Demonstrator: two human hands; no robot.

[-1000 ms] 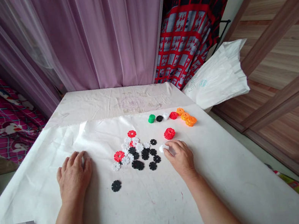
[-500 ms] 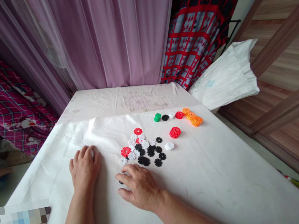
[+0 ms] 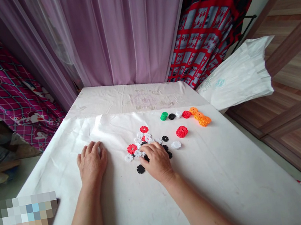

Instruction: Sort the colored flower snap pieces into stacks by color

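Note:
Small flower-shaped plastic discs lie in a loose pile (image 3: 144, 144) in the middle of a table covered with white cloth (image 3: 128, 217); they are white, black and red. My right hand (image 3: 157, 161) rests palm down on the black discs at the pile's near side, fingers laid over them and lightly bent. One black disc (image 3: 140, 169) sits just left of its thumb, and a red disc (image 3: 132, 148) lies beyond that. My left hand (image 3: 92, 163) lies flat on the cloth to the pile's left, fingers apart, holding nothing.
Right of the pile stand a red stack (image 3: 182, 131) and a white stack (image 3: 176, 145). Farther back is a row of green (image 3: 164, 116), black, white, red and orange (image 3: 201, 119) stacks. A white bag (image 3: 237, 74) lies past the right edge, a purple curtain (image 3: 124, 28) behind.
My right hand let go of the white stack, swung left to the lone black disc, then came back onto the pile. That disc now lies beside the pile. The left hand stayed flat.

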